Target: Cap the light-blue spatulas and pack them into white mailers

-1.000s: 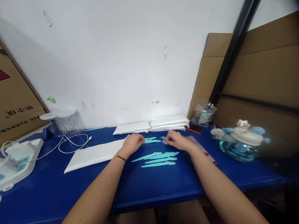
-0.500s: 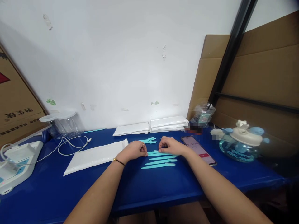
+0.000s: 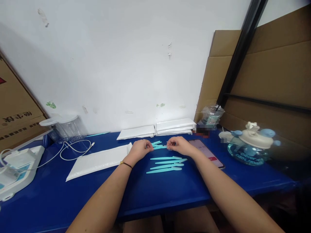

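My left hand and my right hand rest on the blue table, fingers curled, pinching the two ends of a thin teal plastic stick between them. A couple more teal sticks lie just behind it. A row of several teal sticks lies side by side in front of my hands. A white padded envelope lies left of my left hand.
Stacks of white envelopes sit by the wall. A phone lies right of my right hand, a blue water jug further right. A white device, cable and clear jars stand left. Cardboard lines both sides.
Both hands went from the back sticks to the front row, then back again with one teal stick pinched between them. The row in front now lies neatly spaced.
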### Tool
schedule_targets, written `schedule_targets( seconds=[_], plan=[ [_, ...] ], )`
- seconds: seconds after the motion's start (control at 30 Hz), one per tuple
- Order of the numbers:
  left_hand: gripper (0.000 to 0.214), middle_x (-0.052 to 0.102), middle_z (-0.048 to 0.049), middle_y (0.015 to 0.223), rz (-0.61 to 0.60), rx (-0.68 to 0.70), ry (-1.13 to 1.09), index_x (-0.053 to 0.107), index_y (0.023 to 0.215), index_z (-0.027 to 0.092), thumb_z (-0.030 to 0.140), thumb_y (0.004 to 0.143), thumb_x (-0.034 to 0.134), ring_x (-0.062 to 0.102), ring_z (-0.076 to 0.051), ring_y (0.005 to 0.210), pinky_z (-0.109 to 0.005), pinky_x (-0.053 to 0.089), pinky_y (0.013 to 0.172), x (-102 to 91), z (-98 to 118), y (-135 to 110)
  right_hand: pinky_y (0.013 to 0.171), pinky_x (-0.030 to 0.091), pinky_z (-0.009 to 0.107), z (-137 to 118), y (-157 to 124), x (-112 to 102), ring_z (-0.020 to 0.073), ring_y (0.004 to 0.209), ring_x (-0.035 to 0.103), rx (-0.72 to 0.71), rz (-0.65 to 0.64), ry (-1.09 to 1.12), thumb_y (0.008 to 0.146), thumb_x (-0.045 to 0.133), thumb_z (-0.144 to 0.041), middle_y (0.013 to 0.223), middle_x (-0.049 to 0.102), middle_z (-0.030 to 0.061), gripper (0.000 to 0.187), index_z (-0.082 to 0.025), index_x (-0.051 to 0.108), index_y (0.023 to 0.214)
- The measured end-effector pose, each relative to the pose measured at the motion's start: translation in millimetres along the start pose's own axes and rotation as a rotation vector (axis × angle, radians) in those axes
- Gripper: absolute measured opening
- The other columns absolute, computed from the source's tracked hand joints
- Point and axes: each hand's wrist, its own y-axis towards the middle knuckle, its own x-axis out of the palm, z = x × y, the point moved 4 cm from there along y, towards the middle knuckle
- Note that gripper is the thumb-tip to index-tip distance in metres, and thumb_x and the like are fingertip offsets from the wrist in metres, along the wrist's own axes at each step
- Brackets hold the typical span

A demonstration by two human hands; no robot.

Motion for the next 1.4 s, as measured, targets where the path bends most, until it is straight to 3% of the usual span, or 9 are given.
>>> schedule_targets(
  seconds=[0.2, 0.3, 0.43, 0.63, 0.9, 0.97, 1.17, 1.3, 1.4],
  plan=[
    [0.021, 0.068, -0.0008, 0.088, 0.074, -0.075, 0.083, 0.066, 0.087, 0.023, 0.038, 0.076, 0.057, 0.060, -0.018, 0.082, -0.025, 0.041, 0.067, -5.7, -20, 3, 0.062, 0.039, 0.025, 13, -5, -17, 0.0157, 0.070, 0.057, 0.106, 0.103, -0.179, 0.069, 0.066, -0.038, 0.079, 0.065, 0.0022, 0.021, -0.019, 0.067, 0.079],
    [0.026, 0.066, -0.0025, 0.095, 0.120, -0.046, 0.081, 0.065, 0.094, 0.023, 0.040, 0.075, 0.058, 0.059, -0.019, 0.088, -0.027, 0.042, 0.071, -8.3, -14, 1, 0.067, 0.040, 0.027, 4, -15, -20, 0.0171, 0.072, 0.057, 0.080, -0.044, -0.200, 0.066, 0.068, -0.041, 0.081, 0.064, 0.0016, 0.021, -0.021, 0.067, 0.072],
    [0.028, 0.067, -0.0022, 0.093, 0.038, 0.122, 0.027, 0.067, 0.089, 0.024, 0.044, 0.081, 0.050, 0.059, -0.018, 0.085, -0.027, 0.041, 0.073, -2.3, 9, -7, 0.078, 0.039, 0.032, -5, -23, -12, 0.0175, 0.073, 0.056, 0.063, -0.247, -0.239, 0.064, 0.071, -0.036, 0.081, 0.062, 0.0013, 0.016, -0.022, 0.067, 0.070],
    [0.023, 0.069, 0.0002, 0.087, -0.078, 0.288, 0.056, 0.068, 0.085, 0.026, 0.037, 0.085, 0.048, 0.059, -0.017, 0.086, -0.025, 0.039, 0.076, 12.9, 25, -9, 0.059, 0.040, 0.025, -6, -12, 1, 0.0143, 0.065, 0.053, -0.006, -0.158, -0.067, 0.075, 0.061, -0.033, 0.071, 0.059, 0.0006, 0.015, -0.019, 0.061, 0.076],
    [0.022, 0.069, -0.0031, 0.086, 0.087, 0.101, 0.233, 0.068, 0.084, 0.023, 0.031, 0.084, 0.048, 0.060, -0.019, 0.082, -0.028, 0.039, 0.074, -6.4, -6, -1, 0.059, 0.040, 0.024, 14, -7, -20, 0.0144, 0.067, 0.055, 0.097, 0.109, -0.061, 0.074, 0.060, -0.036, 0.076, 0.063, 0.0025, 0.020, -0.017, 0.061, 0.081],
    [0.019, 0.068, -0.0023, 0.086, 0.110, 0.070, 0.232, 0.067, 0.090, 0.025, 0.031, 0.081, 0.052, 0.059, -0.020, 0.083, -0.028, 0.039, 0.073, -7.1, -10, -1, 0.062, 0.041, 0.024, 14, -11, -25, 0.0151, 0.072, 0.056, 0.088, 0.057, -0.081, 0.070, 0.065, -0.037, 0.082, 0.063, 0.0028, 0.024, -0.018, 0.063, 0.084],
    [0.013, 0.066, -0.0001, 0.086, 0.051, 0.156, 0.133, 0.066, 0.083, 0.024, 0.030, 0.078, 0.056, 0.059, -0.017, 0.083, -0.026, 0.039, 0.069, 1.0, 2, -4, 0.059, 0.040, 0.023, 8, -30, -26, 0.0166, 0.071, 0.056, 0.098, -0.356, -0.166, 0.054, 0.076, -0.037, 0.080, 0.061, 0.0018, 0.028, -0.019, 0.069, 0.074],
    [0.029, 0.066, -0.0027, 0.091, 0.038, 0.242, 0.061, 0.066, 0.089, 0.023, 0.041, 0.087, 0.044, 0.058, -0.018, 0.086, -0.026, 0.039, 0.073, 0.5, 18, -10, 0.055, 0.038, 0.023, 2, -26, -15, 0.0151, 0.065, 0.054, 0.074, -0.364, -0.139, 0.063, 0.070, -0.033, 0.073, 0.062, 0.0014, 0.017, -0.019, 0.067, 0.071],
    [0.033, 0.067, -0.0018, 0.096, -0.008, 0.337, 0.059, 0.065, 0.093, 0.024, 0.043, 0.090, 0.038, 0.057, -0.018, 0.092, -0.028, 0.038, 0.079, 5.9, 28, -12, 0.054, 0.037, 0.023, -5, -19, -7, 0.0136, 0.060, 0.052, 0.049, -0.270, -0.067, 0.069, 0.065, -0.034, 0.068, 0.060, 0.0003, 0.017, -0.018, 0.063, 0.075]
  ],
)
